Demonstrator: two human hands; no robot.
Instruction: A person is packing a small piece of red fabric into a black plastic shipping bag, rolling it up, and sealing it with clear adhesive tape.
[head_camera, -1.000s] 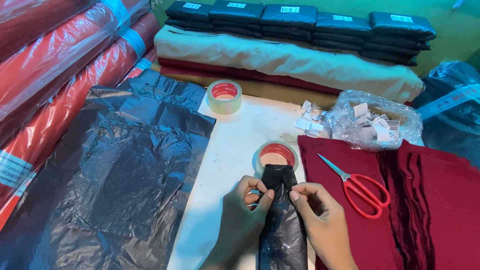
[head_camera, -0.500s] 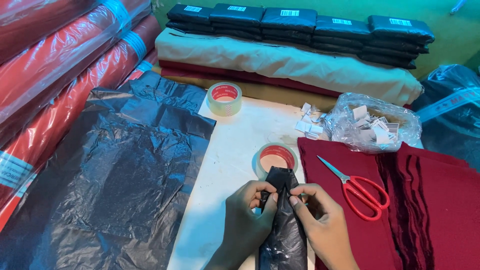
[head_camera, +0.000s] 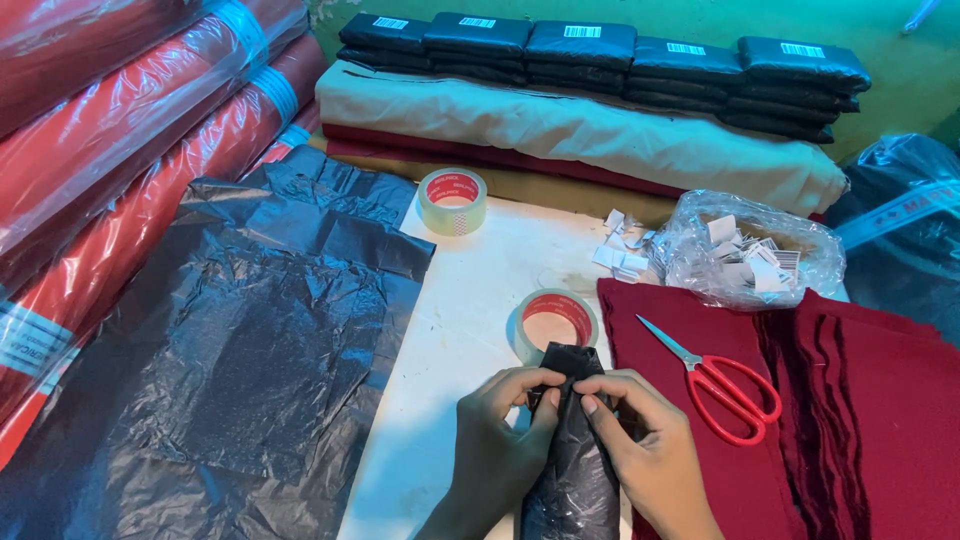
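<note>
Beside tape roll (head_camera: 556, 322): left hand (head_camera: 497, 440), right hand (head_camera: 640, 440) pinching black bag (head_camera: 570, 470).

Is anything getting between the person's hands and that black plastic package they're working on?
Nothing visible does. The left hand and right hand both pinch the top of the black plastic package directly; the tape roll lies just behind it.

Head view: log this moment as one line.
left hand: pinches black plastic bag | right hand: pinches same bag | tape roll: just beyond bag | red scissors: on maroon cloth
</note>
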